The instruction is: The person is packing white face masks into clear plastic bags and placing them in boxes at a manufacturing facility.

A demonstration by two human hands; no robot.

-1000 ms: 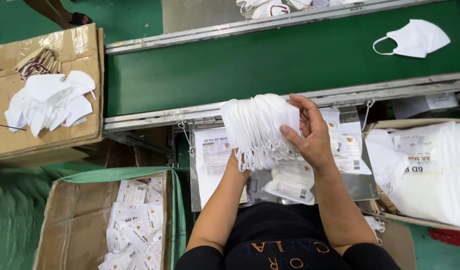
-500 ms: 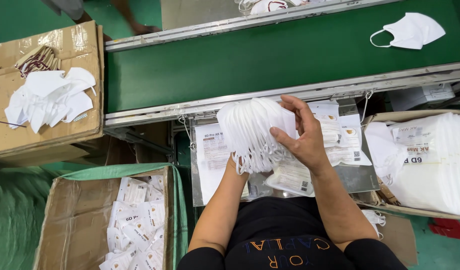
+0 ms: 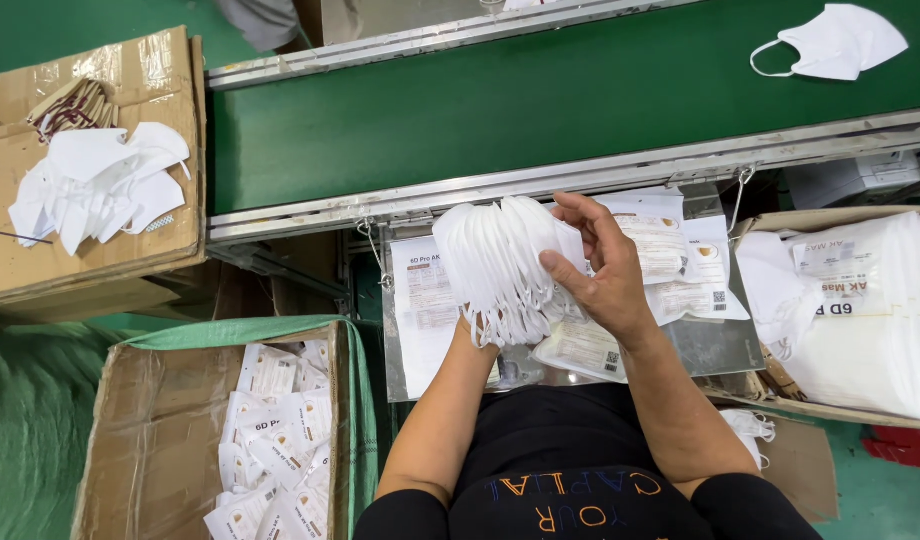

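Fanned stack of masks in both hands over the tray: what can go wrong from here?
1. The mask stack is splayed wide; the right hand touches only one end, so outer masks may slip.
2. Ear loops dangle in a bunch and could tangle.
3. The left hand is hidden behind the stack, so its grip is unclear.

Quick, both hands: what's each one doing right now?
Left hand: hidden behind the stack of white masks, apparently holding it.
Right hand: closed on the same stack.

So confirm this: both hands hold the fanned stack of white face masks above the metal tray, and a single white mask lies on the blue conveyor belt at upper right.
Not quite: the head view shows a green conveyor belt, not blue. Otherwise correct: both hands, right in front, hold the fanned stack of white face masks above the metal tray, and a single white mask lies at upper right.
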